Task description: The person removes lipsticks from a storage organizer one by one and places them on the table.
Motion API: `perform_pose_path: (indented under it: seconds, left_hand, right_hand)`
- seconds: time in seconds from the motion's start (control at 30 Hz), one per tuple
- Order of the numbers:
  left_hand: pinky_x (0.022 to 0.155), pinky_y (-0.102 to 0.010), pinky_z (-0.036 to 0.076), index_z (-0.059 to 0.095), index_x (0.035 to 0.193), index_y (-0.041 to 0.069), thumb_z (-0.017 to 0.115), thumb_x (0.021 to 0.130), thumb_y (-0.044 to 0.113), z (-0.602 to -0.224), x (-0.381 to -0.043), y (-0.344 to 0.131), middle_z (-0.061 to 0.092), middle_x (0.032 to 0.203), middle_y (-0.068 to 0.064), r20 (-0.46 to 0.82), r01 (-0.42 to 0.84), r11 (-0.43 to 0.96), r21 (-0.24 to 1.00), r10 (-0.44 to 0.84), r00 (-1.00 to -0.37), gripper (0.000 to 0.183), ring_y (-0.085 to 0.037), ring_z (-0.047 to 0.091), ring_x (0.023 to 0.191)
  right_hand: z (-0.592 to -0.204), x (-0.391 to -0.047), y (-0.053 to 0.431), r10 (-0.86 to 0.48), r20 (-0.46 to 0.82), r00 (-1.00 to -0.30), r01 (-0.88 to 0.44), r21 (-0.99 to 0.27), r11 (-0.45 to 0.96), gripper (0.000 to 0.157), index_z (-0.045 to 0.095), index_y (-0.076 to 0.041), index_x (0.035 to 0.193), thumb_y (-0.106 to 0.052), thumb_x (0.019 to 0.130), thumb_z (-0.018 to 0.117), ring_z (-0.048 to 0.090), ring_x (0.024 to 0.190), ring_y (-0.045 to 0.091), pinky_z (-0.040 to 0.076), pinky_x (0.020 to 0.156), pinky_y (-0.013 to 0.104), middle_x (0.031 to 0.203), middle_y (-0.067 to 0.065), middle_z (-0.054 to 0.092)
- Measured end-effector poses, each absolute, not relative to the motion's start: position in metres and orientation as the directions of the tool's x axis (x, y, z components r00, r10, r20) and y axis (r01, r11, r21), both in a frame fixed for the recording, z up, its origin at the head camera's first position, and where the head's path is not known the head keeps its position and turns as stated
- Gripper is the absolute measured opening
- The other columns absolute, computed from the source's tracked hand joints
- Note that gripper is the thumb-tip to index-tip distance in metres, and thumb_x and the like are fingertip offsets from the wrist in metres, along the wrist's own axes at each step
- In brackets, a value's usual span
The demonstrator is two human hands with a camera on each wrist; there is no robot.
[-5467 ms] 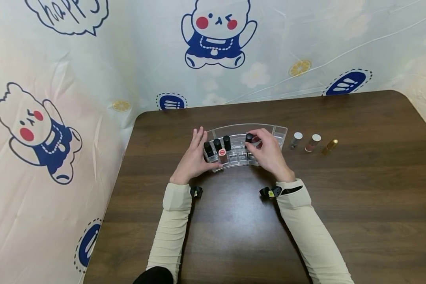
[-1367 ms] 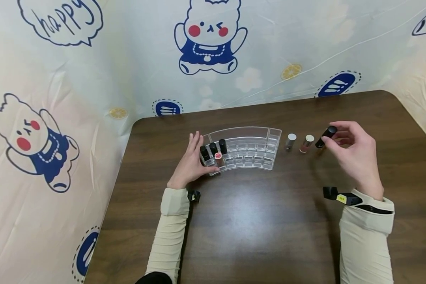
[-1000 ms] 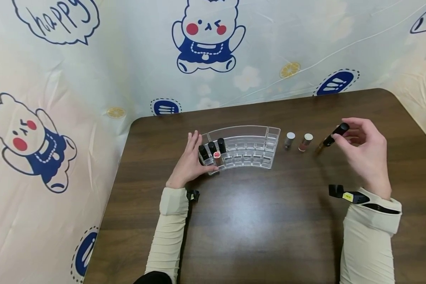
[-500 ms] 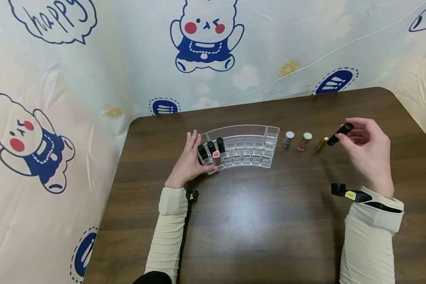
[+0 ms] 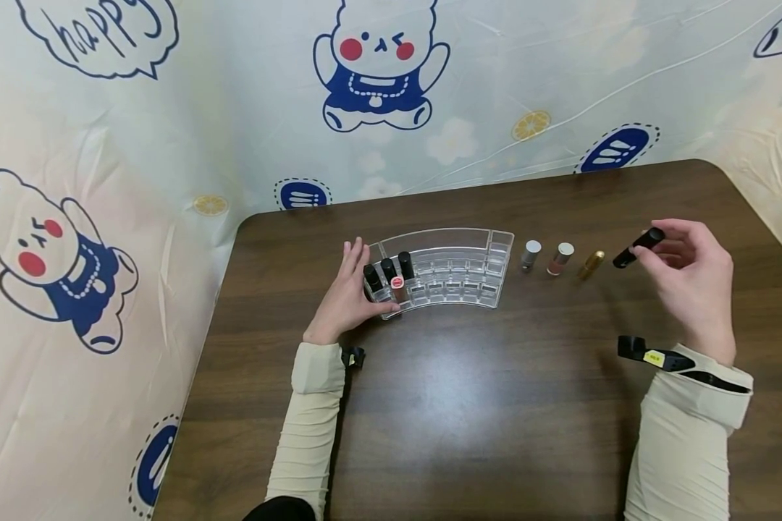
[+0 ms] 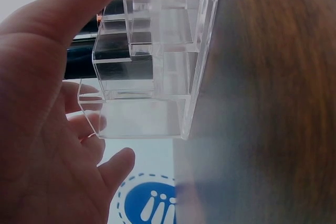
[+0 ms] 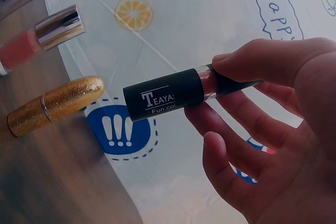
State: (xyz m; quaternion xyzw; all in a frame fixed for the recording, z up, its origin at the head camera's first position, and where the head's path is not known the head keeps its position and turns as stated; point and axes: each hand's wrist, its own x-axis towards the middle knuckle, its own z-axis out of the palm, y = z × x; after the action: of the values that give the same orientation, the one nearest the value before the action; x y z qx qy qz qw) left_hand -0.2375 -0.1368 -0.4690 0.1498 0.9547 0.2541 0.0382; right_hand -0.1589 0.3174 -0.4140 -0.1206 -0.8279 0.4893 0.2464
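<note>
- The right hand (image 5: 697, 282) pinches a black lipstick tube (image 7: 163, 94), tilted, its free end pointing leftward.
- Just left of that hand, a gold lipstick tube (image 5: 591, 265) stands on the desk (image 5: 456, 405); farther left, a pink lip-gloss tube (image 5: 560, 259).
- The left hand (image 5: 342, 307), spread wide, touches a clear acrylic organizer (image 5: 456, 278).
- Close by its thumb, three black-capped tubes (image 5: 388, 270) sit in compartments.

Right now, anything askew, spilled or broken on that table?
Nothing stands out: no visible spill or damage. The black tube tilts, but the right hand holds it. The gold tube and two silver-capped tubes stand upright beside the clear organizer.
</note>
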Motion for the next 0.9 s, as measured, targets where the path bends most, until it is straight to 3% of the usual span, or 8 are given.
perform_pose_path:
  seconds: [0.43, 0.7, 0.9]
  left_hand:
    - [0.115, -0.048, 0.031, 0.010, 0.156, 0.011, 0.083, 0.067, 0.055, -0.469, -0.237, -0.137, -0.004, 0.165, -0.004, 0.005, 0.276, 0.824, 0.495, 0.314, -0.949, 0.123, -0.016, -0.014, 0.150]
    - [0.116, -0.046, 0.029, 0.009, 0.156, 0.012, 0.082, 0.067, 0.057, -0.469, -0.238, -0.138, -0.010, 0.164, 0.006, -0.003, 0.263, 0.828, 0.496, 0.304, -0.953, 0.124, -0.014, -0.015, 0.150]
    - [0.116, -0.047, 0.030, 0.009, 0.156, 0.011, 0.082, 0.067, 0.057, -0.469, -0.238, -0.137, -0.009, 0.164, 0.003, 0.002, 0.271, 0.828, 0.490, 0.310, -0.951, 0.124, -0.015, -0.015, 0.150]
  right_hand:
    - [-0.426, -0.162, 0.326, 0.434, 0.269, -0.860, -0.022, -0.869, 0.494, 0.037, 0.065, -0.012, 0.119, -0.006, 0.083, 0.072, 0.057, 0.078, -0.010, 0.042, 0.072, 0.003, 0.089, -0.026, 0.059]
    - [-0.432, -0.162, 0.331, 0.415, 0.246, -0.876, 0.008, -0.853, 0.523, 0.037, 0.064, -0.013, 0.121, -0.010, 0.086, 0.071, 0.054, 0.081, -0.012, 0.040, 0.073, 0.002, 0.091, -0.028, 0.056]
    - [-0.437, -0.163, 0.333, 0.414, 0.252, -0.874, 0.003, -0.851, 0.525, 0.036, 0.063, -0.008, 0.120, -0.009, 0.085, 0.071, 0.055, 0.079, -0.013, 0.040, 0.072, 0.002, 0.090, -0.029, 0.056]
